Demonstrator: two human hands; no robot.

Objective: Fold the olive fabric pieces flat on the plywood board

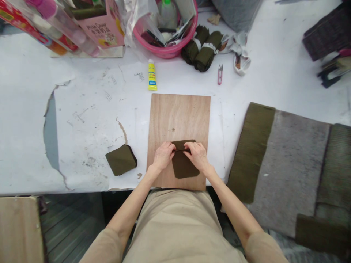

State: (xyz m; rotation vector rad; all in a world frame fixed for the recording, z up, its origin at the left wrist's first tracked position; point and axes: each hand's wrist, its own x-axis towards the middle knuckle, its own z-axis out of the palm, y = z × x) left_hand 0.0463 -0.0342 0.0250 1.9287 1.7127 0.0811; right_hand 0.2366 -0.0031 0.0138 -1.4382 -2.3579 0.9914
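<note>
A dark olive fabric piece [185, 165] lies on a wooden board [179, 115], with a fold or seam running across its upper part. My left hand [164, 153] pinches the left end of that fold, fingers closed on the fabric. At the right end, my right hand [196, 155] also has its thumb and fingers closed on the cloth. Left of the board rests a stack of similar olive fabric pieces [120, 160]. Beyond the board are a yellow glue tube [152, 76] and pink-handled thread snips [220, 75].
A pink basket [171, 51] of tools stands at the back, beside rolled olive fabric bundles [205, 51]. Bottles and a pink box [102, 27] fill the back left. Olive and grey cloth [290, 160] lies at the right. The table's front edge runs against my body.
</note>
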